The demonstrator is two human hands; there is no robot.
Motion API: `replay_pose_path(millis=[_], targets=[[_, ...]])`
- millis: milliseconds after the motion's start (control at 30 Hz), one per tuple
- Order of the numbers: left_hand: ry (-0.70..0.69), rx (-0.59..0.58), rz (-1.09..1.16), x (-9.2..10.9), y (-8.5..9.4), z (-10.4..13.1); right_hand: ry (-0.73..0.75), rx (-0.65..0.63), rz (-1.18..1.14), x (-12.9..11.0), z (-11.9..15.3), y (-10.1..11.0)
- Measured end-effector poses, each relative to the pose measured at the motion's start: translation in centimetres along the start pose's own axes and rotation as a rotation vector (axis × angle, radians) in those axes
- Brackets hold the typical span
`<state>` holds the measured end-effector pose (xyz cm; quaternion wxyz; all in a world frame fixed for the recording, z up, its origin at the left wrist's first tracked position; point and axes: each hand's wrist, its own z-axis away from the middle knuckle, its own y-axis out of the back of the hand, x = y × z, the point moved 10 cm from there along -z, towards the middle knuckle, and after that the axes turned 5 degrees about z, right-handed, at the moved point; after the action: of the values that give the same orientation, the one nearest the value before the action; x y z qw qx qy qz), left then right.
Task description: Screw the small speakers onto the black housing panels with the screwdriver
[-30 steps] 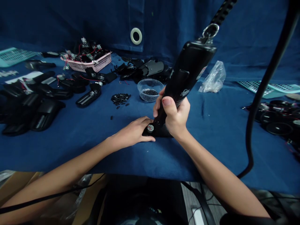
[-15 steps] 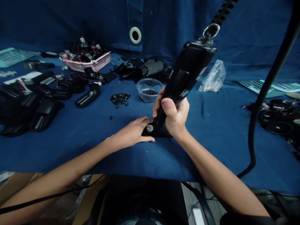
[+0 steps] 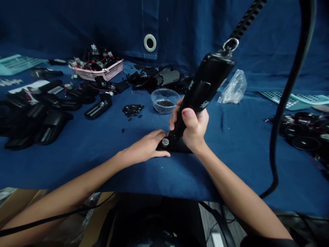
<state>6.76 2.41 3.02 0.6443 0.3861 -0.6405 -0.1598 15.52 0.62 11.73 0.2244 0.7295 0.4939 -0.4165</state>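
Note:
My right hand (image 3: 194, 128) is wrapped round a black powered screwdriver (image 3: 205, 85), which hangs from a coiled cord and leans down to the left. Its lower end meets a black plastic housing (image 3: 180, 145) lying on the blue cloth. A small round metal motor (image 3: 165, 142) with a bit of red shows in the housing's left end. My left hand (image 3: 145, 145) grips that end between thumb and fingers, pressing it on the cloth. The screwdriver's tip is hidden by its own body and the housing.
Behind my hands stands a clear bowl (image 3: 166, 109) of small dark screws, beside a pile of black pieces (image 3: 133, 110). Black housings (image 3: 52, 125) and a pink basket (image 3: 110, 72) are at left. A plastic bag (image 3: 234, 87), round black parts (image 3: 305, 133) and a hanging cable (image 3: 280, 113) are at right.
The whole view has shifted slightly. The screwdriver's top sits a little lower, and the hanging cable has swung left. Both hands keep their holds.

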Motion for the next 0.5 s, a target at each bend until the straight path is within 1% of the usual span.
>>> replay_pose_path(millis=[67,167,200,267,333,400,433,467,500], targets=[[-0.022,0.007,0.006,0.1,0.0,0.0,0.048,0.015,-0.008,-0.8,0.0,0.1],[-0.037,0.015,0.014,0.3,0.1,0.2,0.203,0.048,-0.015,-3.7,-0.2,0.3],[-0.031,0.015,0.02,0.3,0.1,0.3,0.239,0.074,-0.012,-4.8,-0.3,0.5],[-0.017,0.018,0.034,0.4,0.1,0.6,0.266,0.156,-0.007,-6.5,-0.7,1.5],[-0.013,0.045,0.054,0.8,0.4,1.3,0.282,0.28,-0.026,-7.9,-1.0,3.5],[-0.026,0.136,0.07,1.4,1.6,2.5,0.287,0.414,-0.054,-8.6,-1.0,6.5],[-0.029,0.21,0.069,1.6,2.8,3.2,0.267,0.472,-0.065,-8.4,-1.0,8.2],[-0.026,0.303,0.067,1.6,4.3,4.2,0.218,0.517,-0.08,-7.9,-1.0,9.9],[-0.015,0.413,0.065,1.5,6.3,5.3,0.14,0.53,-0.095,-7.0,-1.1,11.4]])
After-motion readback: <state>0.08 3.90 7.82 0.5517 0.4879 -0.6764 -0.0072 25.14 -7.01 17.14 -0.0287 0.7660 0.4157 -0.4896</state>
